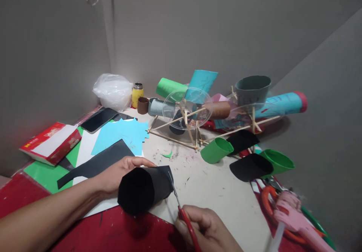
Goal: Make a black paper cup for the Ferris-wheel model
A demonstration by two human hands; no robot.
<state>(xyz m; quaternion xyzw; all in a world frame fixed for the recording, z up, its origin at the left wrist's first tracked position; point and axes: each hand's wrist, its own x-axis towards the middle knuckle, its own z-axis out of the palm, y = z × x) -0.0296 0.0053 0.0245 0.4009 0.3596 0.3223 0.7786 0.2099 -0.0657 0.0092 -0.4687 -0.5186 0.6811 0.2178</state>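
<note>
Scissors (185,212) at the far edge of a black tube (161,180)

The tube sits at 7 o'clock from the picture's centre. The left hand (120,172), at the tube's 10 o'clock, curls around it in a grip; most of its fingers are hidden behind the paper. The right hand (206,225), at the tube's 4 o'clock, is closed round the red handles, blades pointing to 11 o'clock; how far they part is hard to make out. The bottom edge cuts off the right wrist and handle ends. The tube's inside is too dark to read, and the hand partly covers the black sheet (104,161) at 10 o'clock
</note>
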